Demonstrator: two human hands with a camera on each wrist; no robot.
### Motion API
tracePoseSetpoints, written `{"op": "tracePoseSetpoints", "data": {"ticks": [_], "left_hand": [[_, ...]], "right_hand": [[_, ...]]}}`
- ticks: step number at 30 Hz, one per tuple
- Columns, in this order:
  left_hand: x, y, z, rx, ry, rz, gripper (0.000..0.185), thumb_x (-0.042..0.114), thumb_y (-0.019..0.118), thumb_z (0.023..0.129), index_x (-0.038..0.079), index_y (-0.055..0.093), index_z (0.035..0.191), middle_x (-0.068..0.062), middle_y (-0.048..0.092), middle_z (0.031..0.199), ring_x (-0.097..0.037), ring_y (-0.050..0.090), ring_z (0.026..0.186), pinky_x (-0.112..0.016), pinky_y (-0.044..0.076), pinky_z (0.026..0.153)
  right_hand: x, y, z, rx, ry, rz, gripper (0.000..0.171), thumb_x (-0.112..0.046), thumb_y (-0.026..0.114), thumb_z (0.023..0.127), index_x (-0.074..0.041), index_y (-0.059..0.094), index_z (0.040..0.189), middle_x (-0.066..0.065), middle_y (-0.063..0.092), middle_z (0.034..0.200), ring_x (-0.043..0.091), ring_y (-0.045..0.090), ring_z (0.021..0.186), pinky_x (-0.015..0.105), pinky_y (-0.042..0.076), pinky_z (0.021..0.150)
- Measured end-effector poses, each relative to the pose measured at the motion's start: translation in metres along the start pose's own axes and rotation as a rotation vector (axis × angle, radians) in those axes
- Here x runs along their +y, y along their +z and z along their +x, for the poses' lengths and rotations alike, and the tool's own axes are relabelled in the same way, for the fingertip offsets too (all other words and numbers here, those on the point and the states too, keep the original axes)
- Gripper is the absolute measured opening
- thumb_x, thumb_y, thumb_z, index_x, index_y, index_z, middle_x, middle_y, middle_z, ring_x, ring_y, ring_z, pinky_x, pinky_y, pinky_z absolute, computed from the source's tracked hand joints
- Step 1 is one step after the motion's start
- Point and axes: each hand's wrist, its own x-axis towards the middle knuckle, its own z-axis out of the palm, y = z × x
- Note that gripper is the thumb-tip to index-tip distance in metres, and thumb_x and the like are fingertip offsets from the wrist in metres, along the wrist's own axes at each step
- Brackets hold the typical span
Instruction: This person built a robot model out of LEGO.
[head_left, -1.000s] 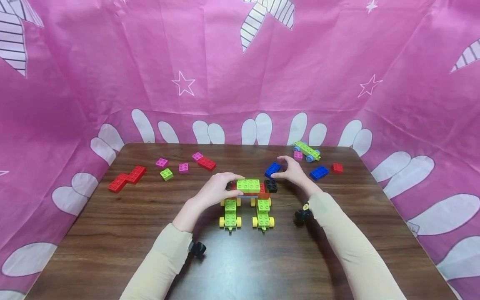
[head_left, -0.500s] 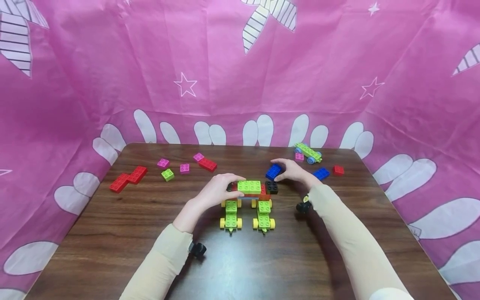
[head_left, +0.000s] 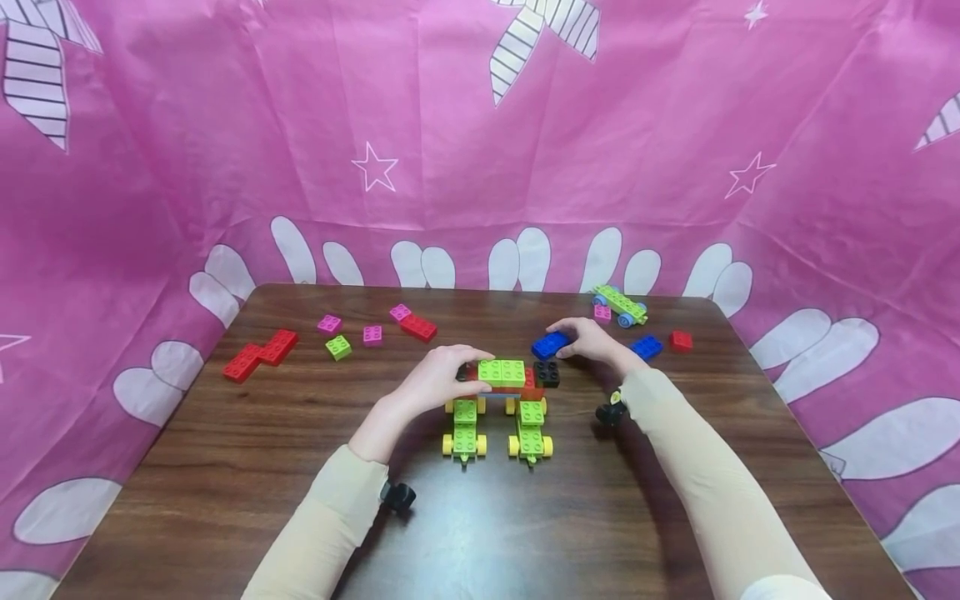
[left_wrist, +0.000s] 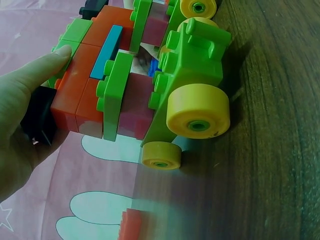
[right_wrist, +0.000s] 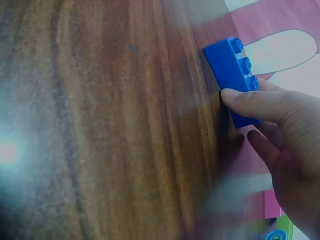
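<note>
My left hand [head_left: 431, 379] holds the left end of a toy brick build, its thumb on the light green bricks [head_left: 501, 372] on top and its fingers behind. Red bricks [left_wrist: 82, 70] and a thin blue piece [left_wrist: 107, 52] lie under the green ones. A black brick [head_left: 547, 372] sits at the build's right end. Below are two light green wheeled bases, one on the left [head_left: 465, 427] and one on the right [head_left: 530, 427], with yellow wheels [left_wrist: 198, 111]. Behind the build, my right hand [head_left: 592, 342] pinches a blue brick [right_wrist: 232, 75] between thumb and fingers.
Red bricks [head_left: 261, 356], pink bricks [head_left: 372, 335] and a small green brick [head_left: 338, 347] lie at the back left. On the right are another blue brick [head_left: 646, 347], a red brick [head_left: 681, 340] and a green car base [head_left: 621, 306] with blue wheels.
My right hand has closed in on the blue brick and now pinches it; the brick has turned from slanted to more sideways. My left hand stays on the build.
</note>
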Motion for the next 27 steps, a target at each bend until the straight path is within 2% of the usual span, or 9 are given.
{"op": "tracePoseSetpoints", "data": {"ticks": [8, 19, 25, 27], "left_hand": [[0.000, 0.000, 0.000, 0.000, 0.002, 0.002, 0.046, 0.028, 0.076, 0.085, 0.013, 0.065, 0.127, -0.006, 0.067, 0.126, -0.022, 0.061, 0.118, -0.040, 0.050, 0.101], [0.000, 0.000, 0.000, 0.004, 0.000, -0.008, 0.046, 0.029, 0.077, 0.085, 0.013, 0.065, 0.127, -0.006, 0.067, 0.126, -0.021, 0.061, 0.117, -0.040, 0.050, 0.101], [0.001, -0.001, 0.000, -0.002, 0.006, 0.004, 0.046, 0.029, 0.076, 0.086, 0.013, 0.065, 0.127, -0.006, 0.067, 0.126, -0.021, 0.061, 0.117, -0.040, 0.049, 0.102], [0.001, -0.001, 0.000, 0.000, 0.009, 0.007, 0.046, 0.028, 0.076, 0.086, 0.013, 0.065, 0.127, -0.006, 0.067, 0.126, -0.021, 0.061, 0.117, -0.040, 0.050, 0.101]], "right_hand": [[0.006, 0.003, -0.005, 0.073, -0.084, -0.057, 0.040, -0.010, 0.077, 0.084, -0.004, 0.067, 0.122, 0.019, 0.065, 0.125, 0.036, 0.056, 0.121, 0.055, 0.042, 0.106], [0.002, 0.007, -0.007, 0.157, -0.079, -0.036, 0.039, -0.017, 0.079, 0.083, -0.004, 0.068, 0.117, 0.018, 0.066, 0.121, 0.032, 0.058, 0.111, 0.052, 0.047, 0.100], [-0.007, 0.008, -0.010, 0.212, -0.072, -0.009, 0.036, -0.021, 0.080, 0.081, -0.005, 0.070, 0.111, 0.015, 0.071, 0.110, 0.024, 0.061, 0.087, 0.036, 0.052, 0.081], [-0.010, 0.008, -0.013, 0.224, -0.070, 0.005, 0.037, -0.023, 0.080, 0.081, -0.005, 0.070, 0.111, 0.014, 0.071, 0.109, 0.023, 0.060, 0.085, 0.033, 0.052, 0.078]]}}
